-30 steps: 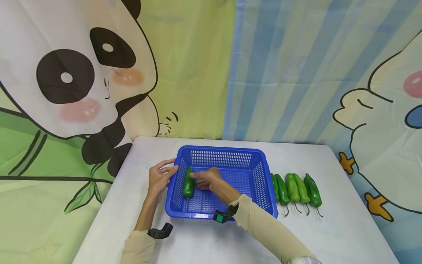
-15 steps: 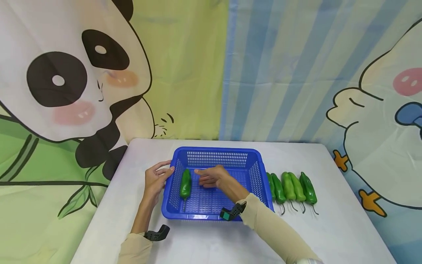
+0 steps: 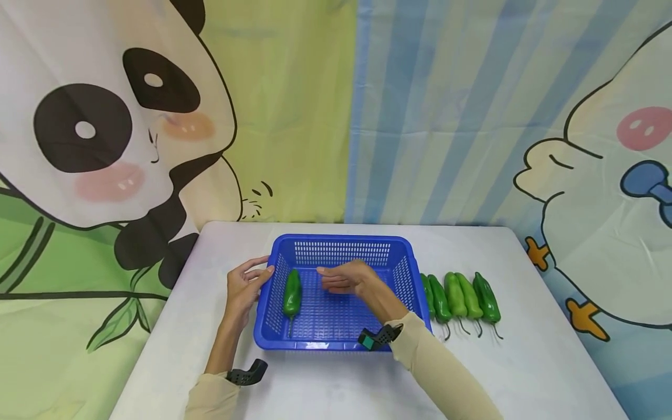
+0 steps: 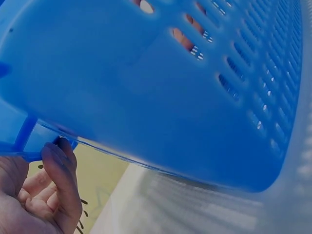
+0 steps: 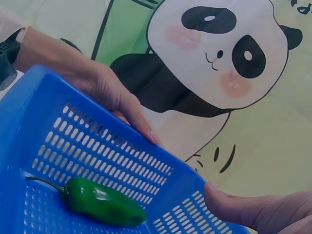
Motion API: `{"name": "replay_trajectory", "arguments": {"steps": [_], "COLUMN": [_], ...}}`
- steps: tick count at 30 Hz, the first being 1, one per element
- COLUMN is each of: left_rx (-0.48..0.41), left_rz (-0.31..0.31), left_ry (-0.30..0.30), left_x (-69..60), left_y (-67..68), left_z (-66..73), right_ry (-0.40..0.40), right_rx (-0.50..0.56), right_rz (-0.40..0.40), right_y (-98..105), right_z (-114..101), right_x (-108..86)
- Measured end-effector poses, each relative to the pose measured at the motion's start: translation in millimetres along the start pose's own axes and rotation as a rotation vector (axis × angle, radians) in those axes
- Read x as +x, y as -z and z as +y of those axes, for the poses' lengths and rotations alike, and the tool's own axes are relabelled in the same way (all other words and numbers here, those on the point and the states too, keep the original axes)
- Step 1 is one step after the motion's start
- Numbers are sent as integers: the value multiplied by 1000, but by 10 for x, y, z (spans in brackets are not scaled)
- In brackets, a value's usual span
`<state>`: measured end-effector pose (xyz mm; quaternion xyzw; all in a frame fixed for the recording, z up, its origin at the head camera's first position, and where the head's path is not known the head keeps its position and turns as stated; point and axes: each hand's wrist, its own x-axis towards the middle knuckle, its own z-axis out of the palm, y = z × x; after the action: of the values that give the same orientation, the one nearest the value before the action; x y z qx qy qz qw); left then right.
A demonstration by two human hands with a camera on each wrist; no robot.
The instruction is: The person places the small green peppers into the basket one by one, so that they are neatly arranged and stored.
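Fingers of the right hand (image 3: pixel 350 277) hang loosely bent over the perforated blue plastic basket (image 3: pixel 310 345), holding nothing; those of the left hand (image 3: pixel 244 290) pinch its left rim. One glossy, tapering green pepper (image 3: pixel 292 294) lies along the left wall, stem towards the near edge. Loading seems in hand; the next move probably calls for reaching past the right rim to five smooth loose peppers (image 3: pixel 455 296).

1 green pepper (image 5: pixel 105 202) lies in the blue basket (image 5: pixel 19 126), which the left hand (image 5: pixel 112 90) seems to grip.
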<state>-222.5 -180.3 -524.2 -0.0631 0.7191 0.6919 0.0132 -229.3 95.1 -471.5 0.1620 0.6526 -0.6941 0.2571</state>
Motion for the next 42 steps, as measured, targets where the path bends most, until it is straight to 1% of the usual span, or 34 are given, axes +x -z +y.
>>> {"name": "replay_trajectory", "arguments": {"steps": [5,12,23,27,33,42], "left_rx": [-2,0,-23,-19,-10,-17], "left_rz": [2,2,-5,-8,-5,-18], "left_ry": [6,12,13,12,7,-1], "left_x": [-9,-9,-6,-1,4,6], "left_y": [0,2,28,27,20,13], "left_z": [-1,1,3,0,4,1], "right_ry": [23,59,65,77,80,75], "right_rx": [14,-26,19,31,46,61], "right_rz": [-10,-15,-8,3,5,17], "right_y": [83,213,370,421,489,574], "right_z": [-9,-36,-56,-49,-50,-67], "right_x": [-50,-151,-264,-286,-318,-386]}}
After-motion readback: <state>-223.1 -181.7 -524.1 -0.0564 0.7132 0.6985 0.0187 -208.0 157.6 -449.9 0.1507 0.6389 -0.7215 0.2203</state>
